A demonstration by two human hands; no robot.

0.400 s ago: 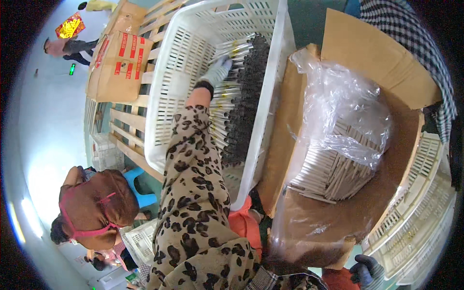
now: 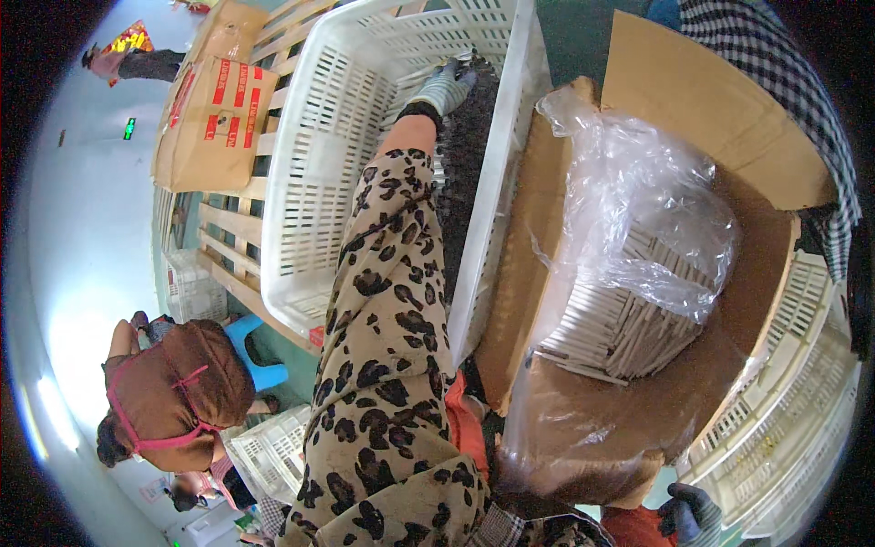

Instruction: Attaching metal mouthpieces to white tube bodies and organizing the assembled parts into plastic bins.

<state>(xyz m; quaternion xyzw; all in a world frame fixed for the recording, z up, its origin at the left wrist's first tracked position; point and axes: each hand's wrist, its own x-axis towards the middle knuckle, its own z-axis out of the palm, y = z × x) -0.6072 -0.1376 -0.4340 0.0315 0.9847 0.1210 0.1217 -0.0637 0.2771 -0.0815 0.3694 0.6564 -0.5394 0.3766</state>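
Observation:
My left hand (image 2: 442,87), in a grey glove at the end of a leopard-print sleeve, reaches far into a white slatted plastic crate (image 2: 319,155). Its fingers lie flat on rows of thin dark-tipped rods (image 2: 465,173) stacked along the crate's right side. To the right stands an open cardboard box (image 2: 729,118) lined with a clear plastic bag (image 2: 629,191), and pale rods (image 2: 620,328) are packed in the bag. My right hand (image 2: 690,512), in a dark glove, is curled just below the box's near edge; its grip is hidden.
A closed cardboard carton (image 2: 210,118) lies on a wooden pallet (image 2: 232,246) at upper left. Another person (image 2: 173,392) crouches at lower left by a blue stool (image 2: 255,351). More white crates (image 2: 784,428) stand at right. A person in checked cloth (image 2: 784,82) is at upper right.
My left hand has slid farther away along the rods toward the crate's far end. The right hand stays by the box's near edge.

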